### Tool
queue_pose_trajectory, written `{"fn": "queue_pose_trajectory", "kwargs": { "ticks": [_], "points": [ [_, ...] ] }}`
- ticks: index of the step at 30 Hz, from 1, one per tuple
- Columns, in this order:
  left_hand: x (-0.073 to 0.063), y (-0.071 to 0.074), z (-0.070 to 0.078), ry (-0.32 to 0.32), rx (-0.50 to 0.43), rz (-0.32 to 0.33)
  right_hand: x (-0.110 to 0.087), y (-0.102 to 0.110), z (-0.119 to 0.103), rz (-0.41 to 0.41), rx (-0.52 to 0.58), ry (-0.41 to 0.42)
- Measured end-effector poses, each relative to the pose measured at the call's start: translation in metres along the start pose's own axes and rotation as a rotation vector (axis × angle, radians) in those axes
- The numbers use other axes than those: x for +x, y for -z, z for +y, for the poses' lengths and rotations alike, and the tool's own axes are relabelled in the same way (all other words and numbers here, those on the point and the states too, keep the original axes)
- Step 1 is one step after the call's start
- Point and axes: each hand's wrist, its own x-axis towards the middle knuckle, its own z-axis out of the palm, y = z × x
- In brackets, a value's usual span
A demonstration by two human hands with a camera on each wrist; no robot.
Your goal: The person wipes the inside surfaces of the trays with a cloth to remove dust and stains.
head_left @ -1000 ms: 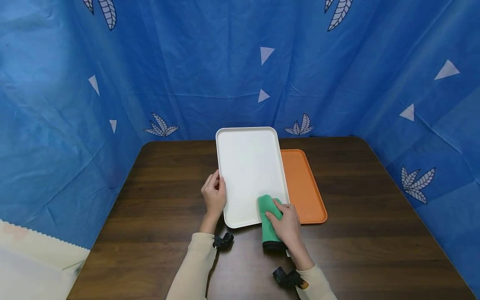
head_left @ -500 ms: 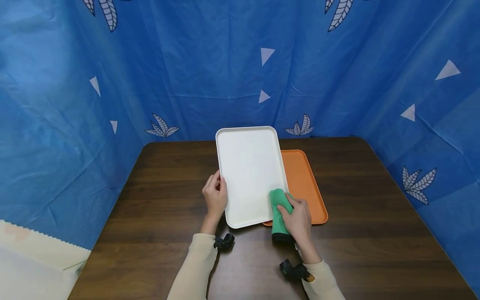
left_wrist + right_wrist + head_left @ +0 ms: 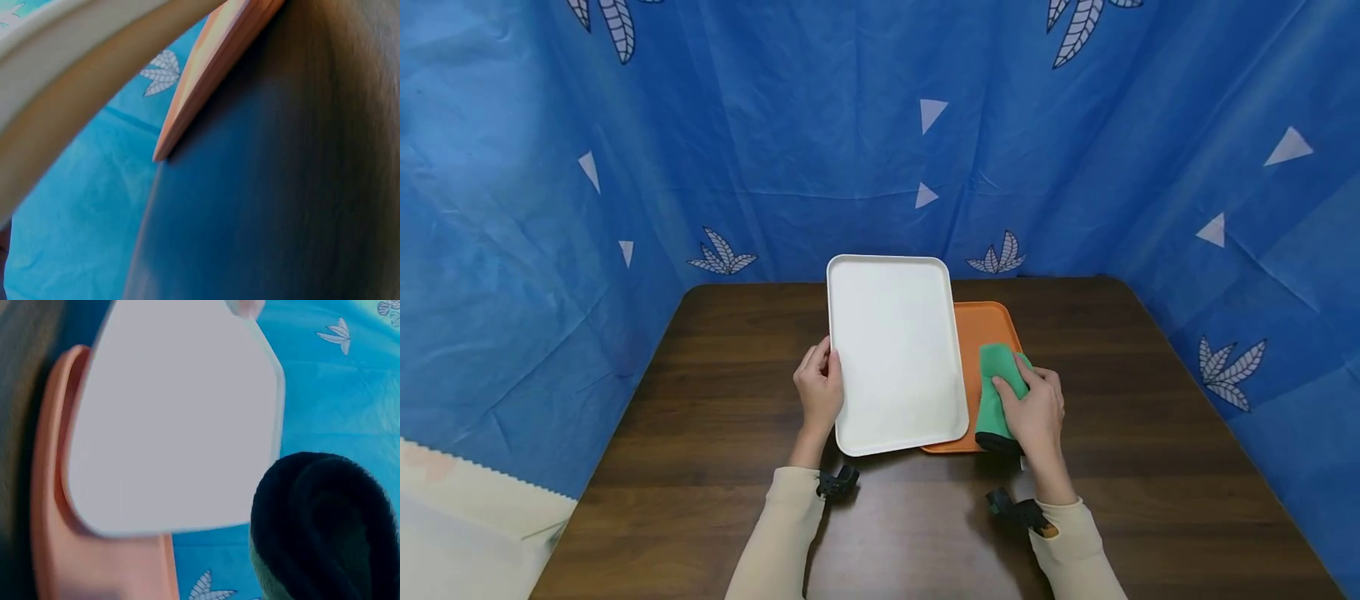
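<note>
My left hand (image 3: pixel 818 387) grips the left long edge of a white tray (image 3: pixel 895 350), thumb on the upper side. The white tray is held tilted above the table and overlaps an orange tray (image 3: pixel 973 333) that lies on the tabletop. In my right hand (image 3: pixel 1037 408) is a folded green cloth (image 3: pixel 997 392) with a black edge, pinched between thumb and fingers. It hangs over the orange tray's right side; whether it touches cannot be told. The right wrist view shows the cloth's dark rolled end (image 3: pixel 325 519) close up, beside the white tray (image 3: pixel 169 425).
A dark wooden table (image 3: pixel 737 400) extends around the trays. Blue patterned sheeting (image 3: pixel 820 125) stands behind it and along both sides. A pale cloth (image 3: pixel 467 517) shows at the lower left. Each wrist wears a black camera mount (image 3: pixel 838 482).
My right hand has carried the green cloth right and slightly away from me, off the white tray's lower right corner. The left hand and white tray have shifted only slightly left.
</note>
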Motion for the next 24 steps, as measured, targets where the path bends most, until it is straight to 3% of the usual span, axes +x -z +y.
{"fn": "queue_pose_trajectory", "kwargs": {
  "ticks": [3, 6, 9, 11, 13, 17, 24],
  "points": [
    [0.004, 0.010, -0.004, 0.085, -0.003, -0.017, 0.001, 0.010, 0.001, -0.002, 0.002, 0.000],
    [0.009, 0.025, -0.015, 0.228, -0.030, -0.045, 0.002, 0.018, 0.004, 0.003, -0.004, 0.005],
    [0.012, 0.040, -0.036, 0.384, -0.066, -0.063, 0.002, 0.024, 0.009, 0.008, -0.009, 0.005],
    [0.013, 0.050, -0.053, 0.453, -0.076, -0.059, 0.002, 0.027, 0.011, 0.008, -0.011, 0.001],
    [0.014, 0.058, -0.069, 0.495, -0.072, -0.052, 0.002, 0.028, 0.014, 0.008, -0.014, -0.003],
    [0.015, 0.074, -0.085, 0.530, -0.037, -0.064, 0.000, 0.030, 0.019, 0.008, -0.019, -0.001],
    [0.017, 0.088, -0.111, 0.581, 0.043, -0.149, -0.002, 0.034, 0.023, -0.004, -0.026, -0.018]
  ]
}}
